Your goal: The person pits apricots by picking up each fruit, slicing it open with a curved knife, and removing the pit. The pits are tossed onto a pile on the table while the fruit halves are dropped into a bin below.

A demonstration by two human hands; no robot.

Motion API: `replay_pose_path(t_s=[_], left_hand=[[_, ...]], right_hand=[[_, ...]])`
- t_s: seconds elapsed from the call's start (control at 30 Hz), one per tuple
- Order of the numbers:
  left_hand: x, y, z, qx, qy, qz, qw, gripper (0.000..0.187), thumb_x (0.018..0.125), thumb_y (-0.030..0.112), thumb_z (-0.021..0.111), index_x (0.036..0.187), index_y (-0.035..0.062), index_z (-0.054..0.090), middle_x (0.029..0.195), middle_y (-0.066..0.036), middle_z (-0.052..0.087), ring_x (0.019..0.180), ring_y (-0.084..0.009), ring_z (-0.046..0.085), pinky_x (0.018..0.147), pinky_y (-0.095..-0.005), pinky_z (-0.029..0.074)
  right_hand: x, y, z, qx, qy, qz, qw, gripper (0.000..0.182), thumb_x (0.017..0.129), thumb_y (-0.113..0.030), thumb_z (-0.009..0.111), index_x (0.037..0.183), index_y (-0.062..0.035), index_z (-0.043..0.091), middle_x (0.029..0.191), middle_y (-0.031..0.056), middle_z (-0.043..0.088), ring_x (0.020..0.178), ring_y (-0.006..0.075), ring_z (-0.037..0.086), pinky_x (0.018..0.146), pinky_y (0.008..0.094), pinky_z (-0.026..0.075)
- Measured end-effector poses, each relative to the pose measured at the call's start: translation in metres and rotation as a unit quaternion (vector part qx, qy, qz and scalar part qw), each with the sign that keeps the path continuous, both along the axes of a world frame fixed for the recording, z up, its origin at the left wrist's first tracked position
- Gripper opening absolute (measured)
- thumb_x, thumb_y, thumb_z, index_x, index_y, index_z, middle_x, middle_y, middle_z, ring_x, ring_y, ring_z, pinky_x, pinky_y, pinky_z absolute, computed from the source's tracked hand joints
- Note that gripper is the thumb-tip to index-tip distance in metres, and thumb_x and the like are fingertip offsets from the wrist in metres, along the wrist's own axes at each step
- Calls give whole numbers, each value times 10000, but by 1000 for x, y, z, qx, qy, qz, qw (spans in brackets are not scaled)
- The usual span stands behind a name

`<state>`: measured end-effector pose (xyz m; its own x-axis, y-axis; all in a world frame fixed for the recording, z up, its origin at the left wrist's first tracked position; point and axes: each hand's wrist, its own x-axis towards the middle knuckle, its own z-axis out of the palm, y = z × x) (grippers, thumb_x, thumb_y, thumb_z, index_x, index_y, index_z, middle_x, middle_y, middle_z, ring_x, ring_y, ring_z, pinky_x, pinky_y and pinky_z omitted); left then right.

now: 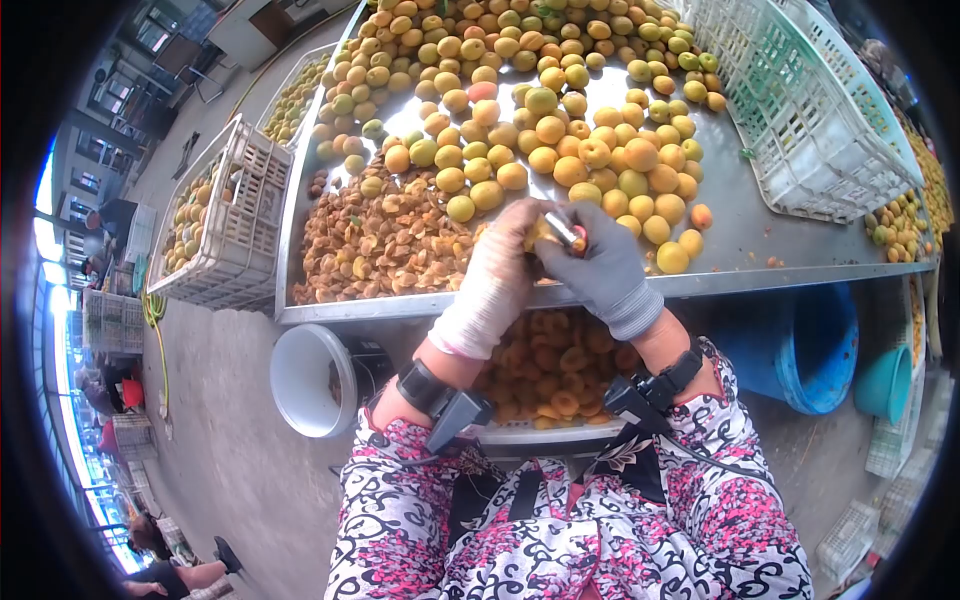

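My left hand (pixel 497 275), in a white glove, is closed around a yellow apricot (pixel 541 240), mostly hidden by the fingers. My right hand (pixel 603 265), in a grey glove, meets it just above the table's front edge. Its fingers are wrapped round a short metal tool (pixel 566 232) with a shiny shaft and a reddish end; its working tip is hidden. Whole apricots (pixel 595 152) lie on the metal table beyond my hands. A heap of brown apricot pits (pixel 380 240) spreads to the left. Below my wrists, a container holds orange apricot halves (pixel 560 375).
A white crate (pixel 800 130) stands on the table's right side. Under the front edge are a white bucket (pixel 312 385) and a blue barrel (pixel 822 350). At the left, a crate (pixel 225 230) holds more apricots. A teal bucket (pixel 885 385) stands far right.
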<state>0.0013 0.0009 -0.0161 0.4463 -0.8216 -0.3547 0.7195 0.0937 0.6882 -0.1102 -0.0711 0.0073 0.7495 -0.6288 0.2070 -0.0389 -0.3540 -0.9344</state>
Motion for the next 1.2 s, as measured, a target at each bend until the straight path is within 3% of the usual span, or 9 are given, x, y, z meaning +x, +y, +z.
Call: replay_pose_path(t_s=[0.2, 0.3, 0.37, 0.57, 0.7, 0.77, 0.83, 0.93, 1.2], left_hand=[[71, 1, -11, 120, -407, 39, 904, 232, 845, 198, 599, 1023, 51, 613, 826, -79, 612, 727, -153, 598, 628, -271, 495], [92, -6, -27, 249, -678, 45, 691, 281, 789, 217, 666, 1034, 82, 632, 905, -132, 646, 851, -225, 628, 733, -323, 497], [81, -19, 2, 420, -805, -96, 407, 305, 793, 302, 659, 1014, 93, 633, 966, -128, 643, 919, -252, 632, 803, -357, 488], [77, -58, 17, 486, -772, -266, 311, 389, 709, 373, 721, 991, 114, 650, 1025, -125, 649, 956, -291, 625, 814, -404, 487], [89, -45, 13, 446, -754, -283, 391, 410, 705, 331, 730, 1038, 105, 649, 996, -143, 661, 942, -306, 631, 807, -389, 490], [96, -31, 11, 347, -757, -183, 523, 439, 729, 304, 730, 1108, 103, 635, 992, -143, 666, 887, -269, 643, 776, -347, 496], [93, -20, 16, 247, -526, -113, 806, 429, 789, 228, 716, 1146, 20, 598, 959, -66, 652, 832, -154, 607, 744, -268, 493], [90, 11, 12, 37, -198, -59, 978, 527, 810, 291, 698, 1202, -19, 530, 998, -65, 635, 837, -198, 626, 719, -295, 498], [39, 36, 11, -110, 106, -143, 978, 614, 822, 371, 646, 1251, -32, 472, 1037, -174, 607, 747, -199, 560, 716, -326, 450]], right_hand=[[11, -19, -4, 94, 15, -53, 994, 352, 746, -245, 739, 945, -9, 570, 803, 78, 607, 740, 114, 560, 678, 267, 479], [15, -23, -14, 169, -63, -51, 982, 357, 758, -249, 742, 967, -6, 585, 819, 55, 616, 756, 90, 556, 683, 257, 478], [9, -26, -9, 180, -65, -53, 980, 353, 768, -246, 738, 981, -5, 593, 826, 45, 620, 755, 84, 554, 683, 249, 476], [-3, -32, -3, 200, -99, -68, 972, 321, 800, -232, 715, 1000, -3, 614, 821, 30, 626, 733, 69, 546, 674, 224, 466], [-8, -38, -6, 196, -87, -69, 974, 281, 818, -218, 691, 980, -1, 615, 797, 29, 614, 714, 69, 535, 658, 226, 455], [-12, -41, -4, 180, -104, -73, 975, 266, 825, -214, 680, 972, -2, 614, 776, 23, 599, 699, 65, 523, 643, 228, 447], [-18, -42, 8, 239, -75, -61, 966, 277, 827, -223, 686, 974, 0, 613, 765, 5, 581, 700, 55, 514, 636, 216, 439], [-22, -40, 18, 292, -110, -72, 947, 282, 834, -230, 690, 985, -4, 614, 749, -18, 558, 683, 38, 503, 608, 199, 426], [-24, -39, 21, 332, -129, -43, 933, 295, 846, -225, 687, 1034, -8, 622, 719, -42, 530, 637, 17, 469, 558, 170, 392]])
